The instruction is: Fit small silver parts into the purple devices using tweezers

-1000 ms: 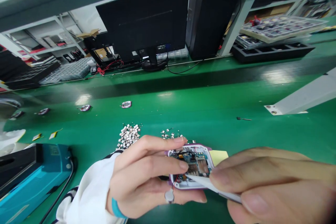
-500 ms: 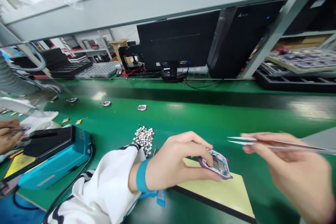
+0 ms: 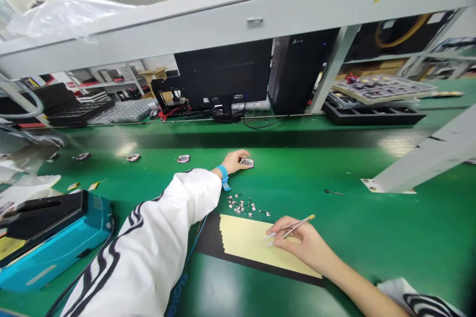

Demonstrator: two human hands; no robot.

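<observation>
A black monitor (image 3: 223, 72) stands with its back to the camera beside a black computer tower (image 3: 295, 72), at the far edge of the green surface (image 3: 297, 133). To their right, a clear tray of parts (image 3: 383, 88) sits above a black foam tray (image 3: 374, 116). A teal machine (image 3: 55, 242) lies near left, a white metal strut (image 3: 427, 156) slants in at right, and a pale grey shelf (image 3: 238, 25) runs overhead
</observation>
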